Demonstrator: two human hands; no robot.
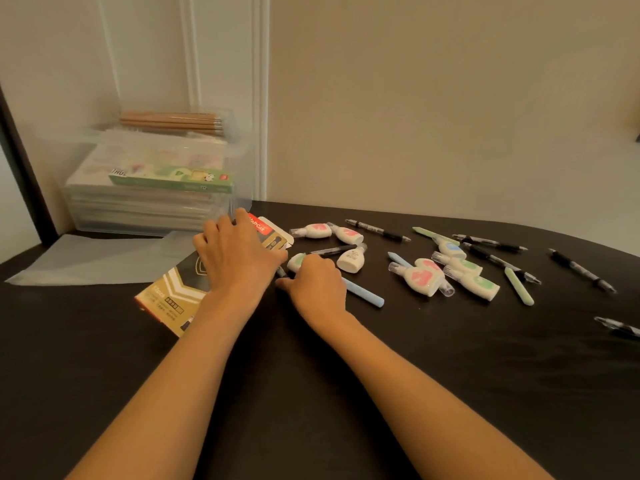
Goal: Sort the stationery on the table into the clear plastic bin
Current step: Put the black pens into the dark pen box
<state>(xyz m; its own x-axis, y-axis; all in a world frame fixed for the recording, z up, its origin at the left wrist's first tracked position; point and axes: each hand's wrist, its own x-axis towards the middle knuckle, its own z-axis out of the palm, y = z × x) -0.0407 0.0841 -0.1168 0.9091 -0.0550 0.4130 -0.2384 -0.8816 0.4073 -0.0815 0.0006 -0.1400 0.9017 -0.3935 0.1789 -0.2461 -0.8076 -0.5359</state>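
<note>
On the dark table [287, 375] the clear plastic bin [149, 209] stands back left, the gold cardboard box [173, 292] before it, white correction tapes [422, 277] rightward.

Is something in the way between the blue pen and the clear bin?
Yes. The black-and-gold box lies on the table between the blue pen and the clear bin, and the left hand rests on top of it. Lifting the pen over them would probably work.

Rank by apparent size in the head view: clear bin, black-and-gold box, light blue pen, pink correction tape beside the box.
1. clear bin, largest, though farthest.
2. black-and-gold box, partly covered.
3. light blue pen.
4. pink correction tape, shorter but fatter than the pen, so close.
</note>
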